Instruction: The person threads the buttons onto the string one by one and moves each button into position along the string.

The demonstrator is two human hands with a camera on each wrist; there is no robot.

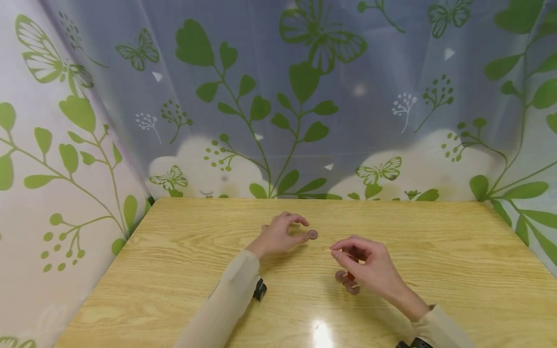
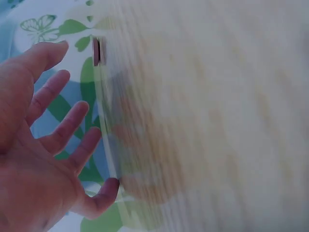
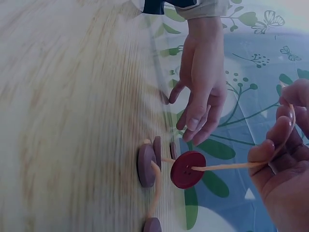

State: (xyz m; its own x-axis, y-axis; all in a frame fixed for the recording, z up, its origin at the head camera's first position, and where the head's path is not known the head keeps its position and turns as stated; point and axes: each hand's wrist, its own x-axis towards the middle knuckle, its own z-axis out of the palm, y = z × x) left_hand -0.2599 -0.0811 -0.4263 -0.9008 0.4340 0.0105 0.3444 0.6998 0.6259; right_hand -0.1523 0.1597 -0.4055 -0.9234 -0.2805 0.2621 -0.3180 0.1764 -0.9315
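My right hand [image 1: 370, 263] pinches an orange cord [image 3: 227, 167] between thumb and fingertips, the cord's tip sticking out past them. Below that hand a red button [image 3: 188, 169] hangs on the cord, partly hidden in the head view. Further down the cord are brown buttons [image 3: 146, 166], at the tabletop. A loose brown button [image 1: 312, 234] lies on the table just beyond the fingertips of my left hand [image 1: 278, 235]. That hand holds nothing, its fingers spread and slightly bent; in the left wrist view a gap shows between its thumb and the button [image 2: 96, 51].
The wooden table [image 1: 174, 270] ends at the back against a patterned curtain [image 1: 270, 96] with leaves and butterflies. Another curtain [image 1: 52, 183] hangs along the left side. A bit of cord [image 1: 411, 284] shows behind the right wrist.
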